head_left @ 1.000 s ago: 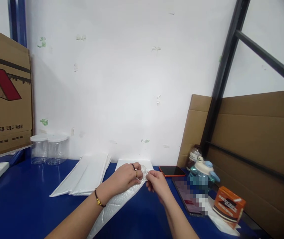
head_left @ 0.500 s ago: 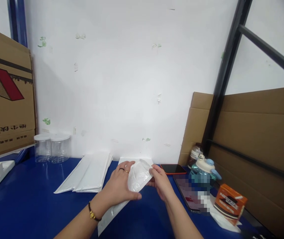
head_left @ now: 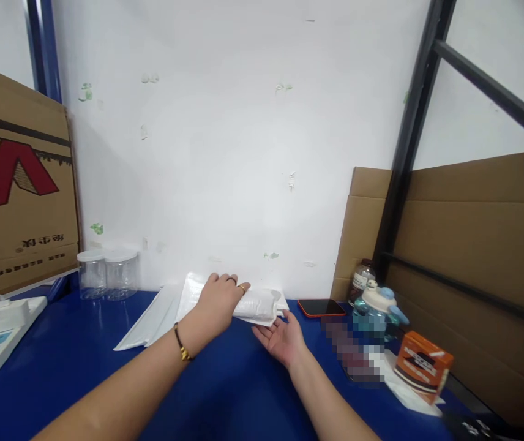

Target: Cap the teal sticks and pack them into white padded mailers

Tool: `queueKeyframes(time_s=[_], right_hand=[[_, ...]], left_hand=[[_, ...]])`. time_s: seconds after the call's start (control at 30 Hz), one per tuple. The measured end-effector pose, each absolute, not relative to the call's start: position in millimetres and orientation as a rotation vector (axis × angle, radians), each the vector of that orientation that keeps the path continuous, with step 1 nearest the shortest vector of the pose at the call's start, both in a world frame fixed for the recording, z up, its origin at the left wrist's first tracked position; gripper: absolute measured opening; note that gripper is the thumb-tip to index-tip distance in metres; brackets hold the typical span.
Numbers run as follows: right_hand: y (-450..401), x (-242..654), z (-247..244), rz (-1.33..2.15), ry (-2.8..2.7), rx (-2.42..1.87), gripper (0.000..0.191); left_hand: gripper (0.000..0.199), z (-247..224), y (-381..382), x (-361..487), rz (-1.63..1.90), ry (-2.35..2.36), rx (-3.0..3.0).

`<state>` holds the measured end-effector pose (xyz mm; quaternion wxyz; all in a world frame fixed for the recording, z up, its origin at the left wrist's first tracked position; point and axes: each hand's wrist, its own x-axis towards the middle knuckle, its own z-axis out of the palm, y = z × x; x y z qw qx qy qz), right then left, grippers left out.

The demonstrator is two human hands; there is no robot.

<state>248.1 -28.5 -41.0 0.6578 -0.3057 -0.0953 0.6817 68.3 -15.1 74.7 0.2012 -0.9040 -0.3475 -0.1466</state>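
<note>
A white, shiny padded mailer (head_left: pixel 256 305) lies sideways near the wall, its right end plump. My left hand (head_left: pixel 218 306), with a ring and a bracelet, is closed over its middle, fingers curled across the top edge. My right hand (head_left: pixel 284 342) is turned palm up with its fingers apart, just below the mailer's right end; whether the fingertips touch it I cannot tell. More flat white mailers (head_left: pixel 145 324) lie to the left, partly hidden by my left arm. Another white piece shows behind the right end.
Clear jars (head_left: pixel 122 275) and a white power strip (head_left: pixel 9 343) stand left, by a large carton (head_left: pixel 23 214). Rightward are an orange-edged phone (head_left: pixel 321 308), a brown bottle (head_left: pixel 360 282), a teal drinking bottle (head_left: pixel 376 312) and an orange box (head_left: pixel 423 367) on the blue table (head_left: pixel 225 392).
The mailer has gone from slanted and raised between my hands to lying sideways by the wall. My left hand moved up over it; my right hand let go and opened palm up.
</note>
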Motion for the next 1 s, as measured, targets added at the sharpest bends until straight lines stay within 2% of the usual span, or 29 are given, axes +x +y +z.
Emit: queueKeyframes(time_s=[0.1,0.2,0.6,0.67,0.87,1.0], right_hand=[[-27,243,-45,1.603,-0.18,-0.642,0.038],[-25,241,-46,1.61,-0.187,-0.603,0.041],[-20,235,-51,1.482,-0.065,-0.711,0.019],[-20,236,-50,1.441,-0.042,-0.734,0.014],[-17,238,-52,1.392,-0.029,-0.653,0.009],[-12,243,-55,1.311,-0.069,-0.764,0.012]], left_hand=[[0.04,96,-22,84,-0.355,-0.807,-2.504],[0.026,103,-28,97,-0.298,-0.725,-2.504],[0.024,111,-36,98,-0.156,-0.72,-2.458],[0.031,108,-32,90,-0.17,-0.726,-2.462],[0.074,68,-14,55,-0.134,-1.023,-2.582],[0.08,44,-15,47,-0.091,-1.202,-2.65]])
